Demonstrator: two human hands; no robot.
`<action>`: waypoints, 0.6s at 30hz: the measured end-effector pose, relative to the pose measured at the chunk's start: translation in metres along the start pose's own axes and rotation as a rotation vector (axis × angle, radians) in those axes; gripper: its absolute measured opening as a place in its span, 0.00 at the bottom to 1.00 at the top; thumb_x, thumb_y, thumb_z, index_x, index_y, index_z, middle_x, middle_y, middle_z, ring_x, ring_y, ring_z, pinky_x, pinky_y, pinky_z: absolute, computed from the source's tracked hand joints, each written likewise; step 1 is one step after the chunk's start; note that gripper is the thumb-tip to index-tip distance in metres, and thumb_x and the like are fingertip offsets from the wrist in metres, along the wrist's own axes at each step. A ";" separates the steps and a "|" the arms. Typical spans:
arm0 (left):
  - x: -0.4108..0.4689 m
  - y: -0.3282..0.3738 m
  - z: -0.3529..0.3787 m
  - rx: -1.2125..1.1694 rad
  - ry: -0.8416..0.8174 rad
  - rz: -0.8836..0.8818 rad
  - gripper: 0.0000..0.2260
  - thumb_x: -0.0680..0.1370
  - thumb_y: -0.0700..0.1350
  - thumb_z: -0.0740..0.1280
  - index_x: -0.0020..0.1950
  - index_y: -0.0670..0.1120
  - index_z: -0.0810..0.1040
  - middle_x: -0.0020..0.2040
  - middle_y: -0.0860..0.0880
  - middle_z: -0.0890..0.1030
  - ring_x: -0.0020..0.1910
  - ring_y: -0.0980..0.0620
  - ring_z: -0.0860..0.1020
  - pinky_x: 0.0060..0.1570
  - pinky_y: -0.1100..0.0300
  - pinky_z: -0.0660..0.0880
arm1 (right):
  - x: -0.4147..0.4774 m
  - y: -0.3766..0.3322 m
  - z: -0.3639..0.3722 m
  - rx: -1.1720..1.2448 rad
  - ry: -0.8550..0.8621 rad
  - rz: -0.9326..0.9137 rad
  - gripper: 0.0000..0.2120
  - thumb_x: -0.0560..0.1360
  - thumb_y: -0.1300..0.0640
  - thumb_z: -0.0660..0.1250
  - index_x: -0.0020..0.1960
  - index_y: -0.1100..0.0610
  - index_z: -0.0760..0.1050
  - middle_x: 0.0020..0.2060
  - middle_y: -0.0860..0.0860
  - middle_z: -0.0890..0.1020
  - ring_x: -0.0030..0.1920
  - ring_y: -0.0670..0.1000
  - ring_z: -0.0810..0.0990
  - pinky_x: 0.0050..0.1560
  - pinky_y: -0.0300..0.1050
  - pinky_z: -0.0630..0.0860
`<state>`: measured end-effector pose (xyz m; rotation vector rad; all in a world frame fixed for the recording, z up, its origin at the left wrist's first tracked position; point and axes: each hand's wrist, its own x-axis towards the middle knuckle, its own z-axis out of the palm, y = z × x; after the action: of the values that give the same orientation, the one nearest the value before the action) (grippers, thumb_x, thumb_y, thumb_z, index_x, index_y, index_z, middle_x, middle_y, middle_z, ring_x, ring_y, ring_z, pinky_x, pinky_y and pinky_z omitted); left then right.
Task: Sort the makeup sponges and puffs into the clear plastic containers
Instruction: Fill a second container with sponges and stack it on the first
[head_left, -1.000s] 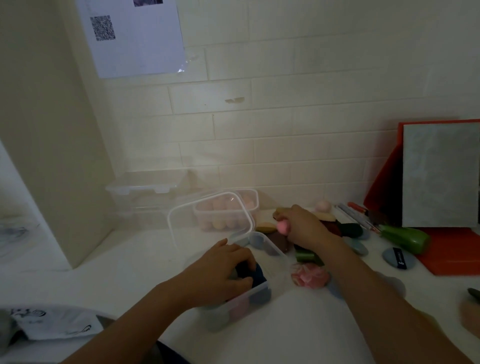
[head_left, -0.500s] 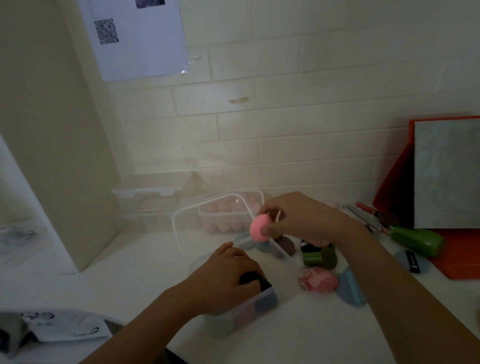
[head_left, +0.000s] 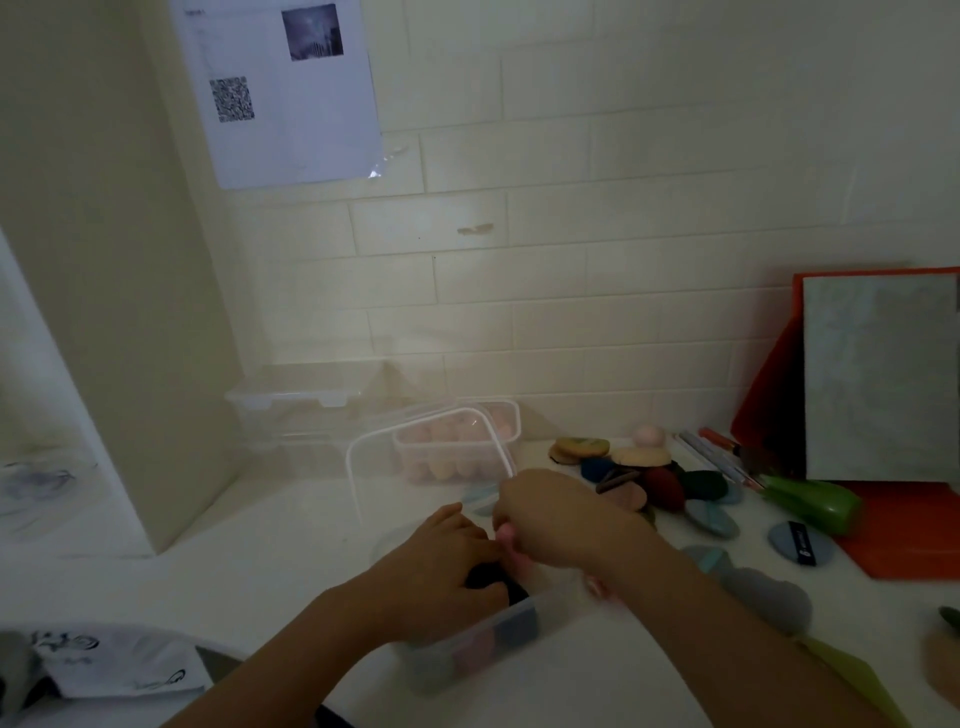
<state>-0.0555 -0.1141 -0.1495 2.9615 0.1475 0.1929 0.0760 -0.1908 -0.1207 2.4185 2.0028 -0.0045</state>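
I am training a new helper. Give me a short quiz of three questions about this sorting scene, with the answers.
1. True or false: the right hand holds a pink sponge above the near container.
2. What fills the far container? A) pale round sponges B) pens C) bottles
3. Which hand grips the dark sponge inside the near container?
Key: 1 true; 2 A; 3 the left hand.
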 end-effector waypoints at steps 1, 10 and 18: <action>0.000 -0.001 0.001 0.015 -0.012 -0.009 0.24 0.71 0.60 0.49 0.47 0.48 0.79 0.43 0.51 0.80 0.46 0.57 0.71 0.58 0.71 0.54 | 0.001 -0.001 0.002 -0.027 0.000 -0.016 0.08 0.74 0.60 0.61 0.43 0.58 0.79 0.40 0.52 0.75 0.42 0.53 0.78 0.41 0.45 0.72; -0.002 -0.003 0.003 0.023 -0.019 -0.036 0.23 0.71 0.61 0.48 0.53 0.54 0.77 0.54 0.56 0.75 0.51 0.58 0.68 0.58 0.65 0.59 | 0.003 0.007 -0.004 -0.060 0.115 -0.030 0.07 0.72 0.56 0.69 0.49 0.56 0.76 0.46 0.52 0.79 0.47 0.53 0.79 0.41 0.44 0.70; -0.004 -0.005 0.001 0.004 -0.027 -0.110 0.25 0.69 0.67 0.49 0.59 0.60 0.72 0.58 0.57 0.66 0.57 0.57 0.63 0.58 0.65 0.60 | 0.015 0.105 -0.015 0.519 0.469 0.354 0.08 0.75 0.52 0.67 0.48 0.57 0.75 0.44 0.51 0.79 0.45 0.50 0.76 0.43 0.43 0.71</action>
<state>-0.0595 -0.1093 -0.1515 2.9476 0.3074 0.1384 0.1820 -0.1952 -0.1055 3.3524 1.8611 0.0548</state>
